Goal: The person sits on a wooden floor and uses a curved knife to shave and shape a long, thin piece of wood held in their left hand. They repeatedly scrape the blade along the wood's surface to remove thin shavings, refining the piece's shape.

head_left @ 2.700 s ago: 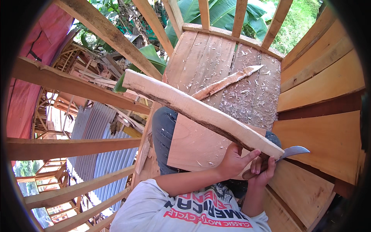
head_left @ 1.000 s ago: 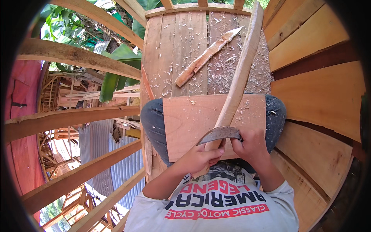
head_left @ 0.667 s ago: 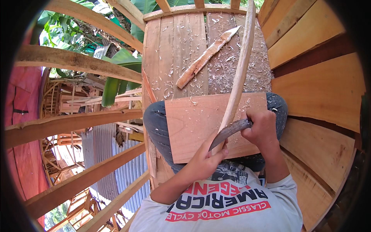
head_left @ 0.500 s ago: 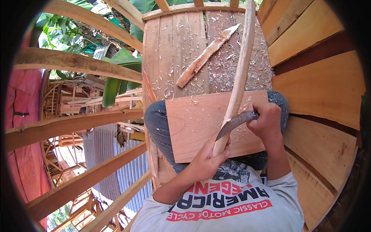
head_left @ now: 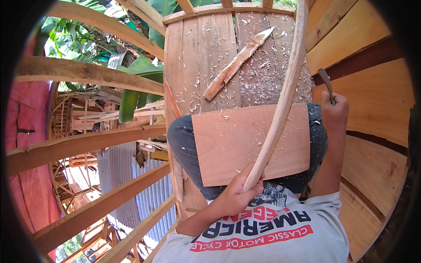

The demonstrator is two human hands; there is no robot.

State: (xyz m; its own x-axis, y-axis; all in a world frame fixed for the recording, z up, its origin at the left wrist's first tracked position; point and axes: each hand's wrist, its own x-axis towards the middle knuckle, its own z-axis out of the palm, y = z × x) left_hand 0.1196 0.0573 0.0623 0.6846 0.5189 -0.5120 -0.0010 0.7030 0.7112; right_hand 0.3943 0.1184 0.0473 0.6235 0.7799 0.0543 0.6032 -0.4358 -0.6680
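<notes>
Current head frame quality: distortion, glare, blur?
Head view: fisheye bows the wooden rails and blacks out the corners; daylight washes out patches behind the rails at lower left; left hand and long stick look reasonably sharp.

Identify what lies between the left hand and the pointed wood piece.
Beyond the left hand, the head view shows a flat board across the lap, then shaving-strewn planks.

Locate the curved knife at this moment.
In the head view, the curved knife is at right, in the right hand, beside the wooden boards.
</notes>
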